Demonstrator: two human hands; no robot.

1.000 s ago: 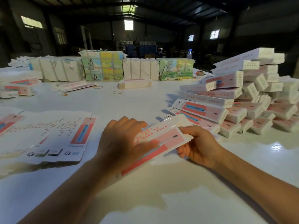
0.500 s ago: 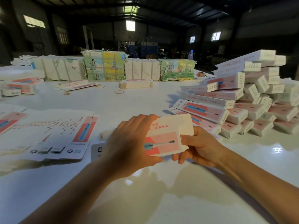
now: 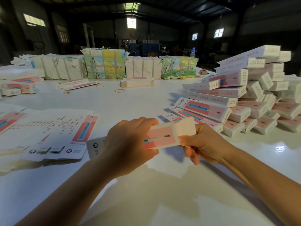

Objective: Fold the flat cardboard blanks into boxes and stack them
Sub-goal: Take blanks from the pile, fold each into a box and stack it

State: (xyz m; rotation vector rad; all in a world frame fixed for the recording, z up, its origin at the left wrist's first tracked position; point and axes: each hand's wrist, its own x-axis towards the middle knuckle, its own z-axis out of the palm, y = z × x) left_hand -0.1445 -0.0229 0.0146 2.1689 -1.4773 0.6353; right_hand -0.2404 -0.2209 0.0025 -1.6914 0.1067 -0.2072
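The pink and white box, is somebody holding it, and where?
Yes. Both hands hold the box: the left hand wraps its middle, and the right hand pinches the end by the white flap.

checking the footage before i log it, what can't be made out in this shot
- Blank, head view: its left part is hidden behind the left hand.
- Box pile: cut off by the right edge.
- Print on the flat blanks: too small to read.

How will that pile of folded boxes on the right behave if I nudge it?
The pile of folded boxes probably slides apart easily: its upper boxes lie tilted and crisscrossed. They look light, hollow card, and the glossy table likely offers little grip.
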